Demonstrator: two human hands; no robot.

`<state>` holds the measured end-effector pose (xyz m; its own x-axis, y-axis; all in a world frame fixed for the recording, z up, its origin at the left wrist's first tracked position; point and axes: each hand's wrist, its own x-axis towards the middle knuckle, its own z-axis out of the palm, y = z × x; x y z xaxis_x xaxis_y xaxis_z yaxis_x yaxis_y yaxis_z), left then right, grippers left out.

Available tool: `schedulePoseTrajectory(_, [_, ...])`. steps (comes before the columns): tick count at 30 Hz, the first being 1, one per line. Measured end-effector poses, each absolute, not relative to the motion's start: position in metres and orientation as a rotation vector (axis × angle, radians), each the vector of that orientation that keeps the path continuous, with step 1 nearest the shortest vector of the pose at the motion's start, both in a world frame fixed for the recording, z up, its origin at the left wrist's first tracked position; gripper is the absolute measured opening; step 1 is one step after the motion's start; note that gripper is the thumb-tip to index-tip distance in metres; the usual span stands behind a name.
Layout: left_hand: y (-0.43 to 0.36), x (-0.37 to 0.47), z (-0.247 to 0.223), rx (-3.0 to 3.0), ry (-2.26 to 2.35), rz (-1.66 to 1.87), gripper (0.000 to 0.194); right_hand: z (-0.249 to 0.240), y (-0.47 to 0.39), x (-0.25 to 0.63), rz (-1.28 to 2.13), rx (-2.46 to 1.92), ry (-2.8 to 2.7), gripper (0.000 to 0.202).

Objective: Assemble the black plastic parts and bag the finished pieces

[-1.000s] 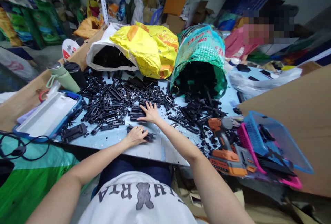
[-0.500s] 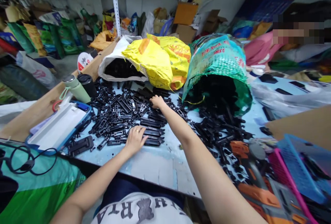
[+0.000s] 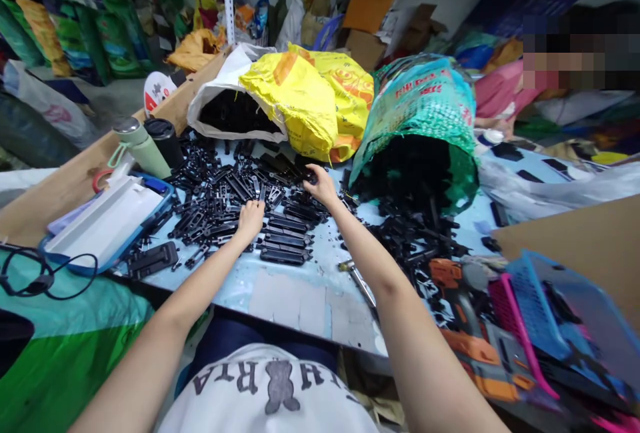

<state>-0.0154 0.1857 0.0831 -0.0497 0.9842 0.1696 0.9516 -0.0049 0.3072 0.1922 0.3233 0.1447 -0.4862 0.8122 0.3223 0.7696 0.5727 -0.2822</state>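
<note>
My left hand (image 3: 251, 218) is closed at the right side of a heap of small black plastic parts (image 3: 210, 209); what its fingertips grip is too small to make out. Farther back, my right hand (image 3: 321, 185) reaches the rear of the heap, thumb and fingers apart around dark parts, and whether it grips one is unclear. Several long black pieces (image 3: 285, 241) lie side by side in a stack in front of the hands. Behind them rest a white sack (image 3: 200, 109) with black parts inside, a yellow sack (image 3: 305, 103) and an open green sack (image 3: 420, 106).
At left stand a green bottle (image 3: 145, 149), a black cup (image 3: 165, 143) and a blue tray (image 3: 107, 256). A metal tool (image 3: 361, 284) lies near my right forearm. Orange power tools (image 3: 470, 346) and a blue basket (image 3: 537, 306) are at right. Another person's pink sleeve (image 3: 500, 96) shows beyond.
My left hand has left the stacked long pieces, moved up into the heap and closed. My right hand has shifted slightly right. The view has tilted down, and the metal tool has come into sight.
</note>
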Motion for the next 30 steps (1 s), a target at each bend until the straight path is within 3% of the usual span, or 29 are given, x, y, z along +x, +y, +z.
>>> schedulePoseTrajectory(4, [0.174, -0.019, 0.088, 2.011, 2.115, 0.652, 0.029, 0.133, 0.247, 0.239, 0.506, -1.188, -2.046, 0.030])
schedulePoseTrajectory(8, [0.123, -0.026, 0.097, 1.934, 1.973, 0.880, 0.032, 0.107, 0.130, 0.286, 0.867, -1.016, -2.161, 0.028])
schedulePoseTrajectory(12, [0.070, -0.013, 0.099, 1.732, 1.845, 0.935, 0.034, 0.092, 0.049, 0.292, 0.792, -1.085, -2.543, 0.024])
schedulePoseTrajectory(16, [0.039, 0.018, 0.093, 1.539, 1.649, 1.001, 0.038, 0.083, 0.039, 0.254, 0.714, -1.173, -2.542, 0.041])
schedulePoseTrajectory(23, [0.018, 0.049, 0.099, 1.326, 1.419, 1.109, 0.046, 0.093, 0.055, 0.209, 1.576, -1.201, -1.464, 0.057])
schedulePoseTrajectory(30, [0.021, 0.041, 0.121, 1.723, 1.386, 1.173, 0.038, 0.117, 0.054, 0.217, 1.579, -1.091, -1.586, 0.054])
